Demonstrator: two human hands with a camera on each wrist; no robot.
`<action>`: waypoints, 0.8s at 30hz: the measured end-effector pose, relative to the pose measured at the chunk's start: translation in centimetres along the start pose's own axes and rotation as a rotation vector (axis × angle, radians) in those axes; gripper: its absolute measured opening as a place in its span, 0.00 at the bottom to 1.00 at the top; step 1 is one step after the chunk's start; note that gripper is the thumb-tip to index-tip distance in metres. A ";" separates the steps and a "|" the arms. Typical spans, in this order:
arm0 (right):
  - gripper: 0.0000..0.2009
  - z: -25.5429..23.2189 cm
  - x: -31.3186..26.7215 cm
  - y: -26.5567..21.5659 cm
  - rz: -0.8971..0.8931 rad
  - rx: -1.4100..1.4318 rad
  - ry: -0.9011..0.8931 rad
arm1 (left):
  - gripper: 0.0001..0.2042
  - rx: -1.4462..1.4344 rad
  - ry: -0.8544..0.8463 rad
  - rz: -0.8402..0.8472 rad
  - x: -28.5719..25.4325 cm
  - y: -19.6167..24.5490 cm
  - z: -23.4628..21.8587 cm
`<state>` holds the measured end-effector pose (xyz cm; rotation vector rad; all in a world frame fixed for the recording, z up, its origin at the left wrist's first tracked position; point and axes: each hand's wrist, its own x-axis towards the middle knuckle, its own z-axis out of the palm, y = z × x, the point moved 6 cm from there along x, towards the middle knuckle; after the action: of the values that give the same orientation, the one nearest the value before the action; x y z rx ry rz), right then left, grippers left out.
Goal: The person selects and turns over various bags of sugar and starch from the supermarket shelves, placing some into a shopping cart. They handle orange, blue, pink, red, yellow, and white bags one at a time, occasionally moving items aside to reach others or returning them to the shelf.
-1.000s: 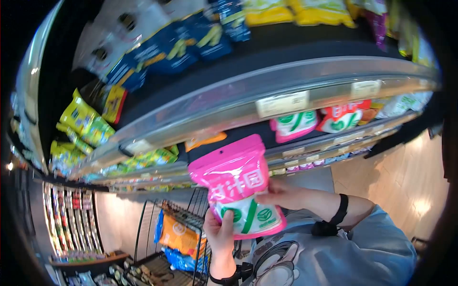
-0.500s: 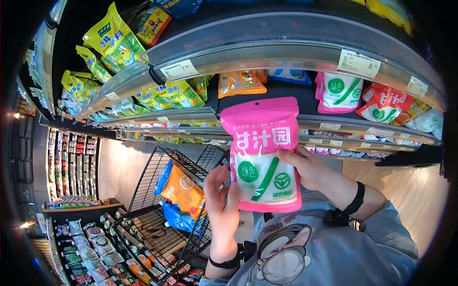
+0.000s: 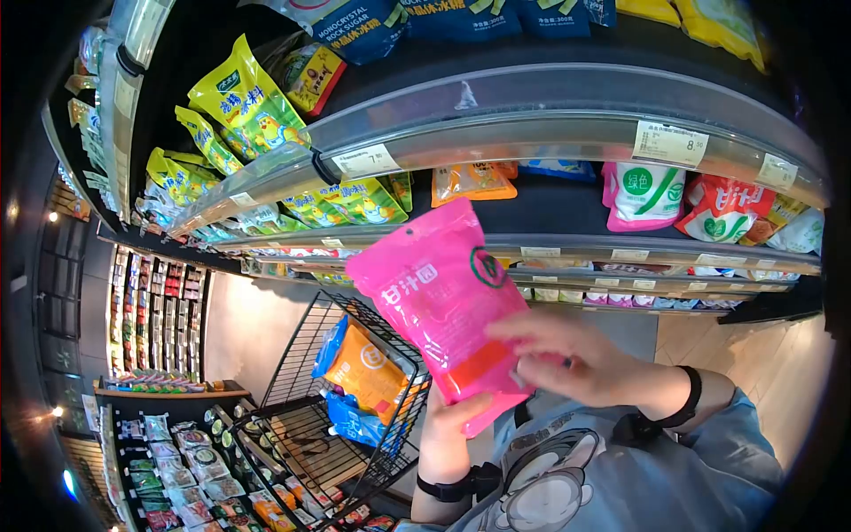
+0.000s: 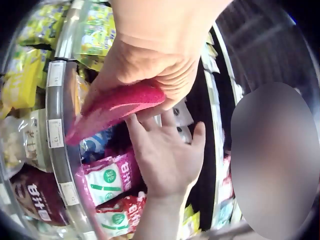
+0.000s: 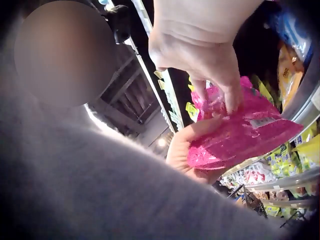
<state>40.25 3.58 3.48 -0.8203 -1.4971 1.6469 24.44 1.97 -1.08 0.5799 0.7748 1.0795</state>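
Note:
A pink sugar bag [image 3: 434,306] is tilted in front of the body, its mostly pink back with a red-orange strip facing the head camera. My left hand [image 3: 450,421] grips its lower end, thumb over the back panel. The left wrist view shows the bag [image 4: 117,107] edge-on under that hand. My right hand [image 3: 576,355], slightly blurred, has its fingertips at the bag's lower right side. In the left wrist view this right hand [image 4: 170,157] shows its palm with fingers extended. In the right wrist view its fingertips touch the crinkled pink film [image 5: 245,132].
A store shelf [image 3: 532,133] with price tags curves across in front, holding yellow-green seasoning bags [image 3: 257,102] and a matching pink-and-white bag [image 3: 644,195]. Left of the body stands a black wire cart [image 3: 297,426] with an orange bag [image 3: 368,363] and a blue pouch [image 3: 355,421].
The sugar bag has been turned from its white front to its pink back. The left hand, spread beside it half a second ago, now grips it; the right hand has loosened its hold.

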 end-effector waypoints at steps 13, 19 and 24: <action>0.20 -2.1 -1.5 3.5 0.252 0.402 0.187 | 0.32 0.214 -0.247 -0.193 -3.7 -1.7 -1.9; 0.18 -2.2 -1.4 3.2 0.140 0.383 0.213 | 0.33 0.102 -0.127 -0.204 -4.0 -1.3 -0.7; 0.16 -2.2 -1.0 2.5 0.097 0.517 0.289 | 0.35 0.035 -0.341 -0.170 -4.2 -1.6 -1.0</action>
<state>42.31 3.77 0.69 -0.8014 -0.7918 1.7854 23.39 -2.43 -1.76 0.6930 0.5345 0.7850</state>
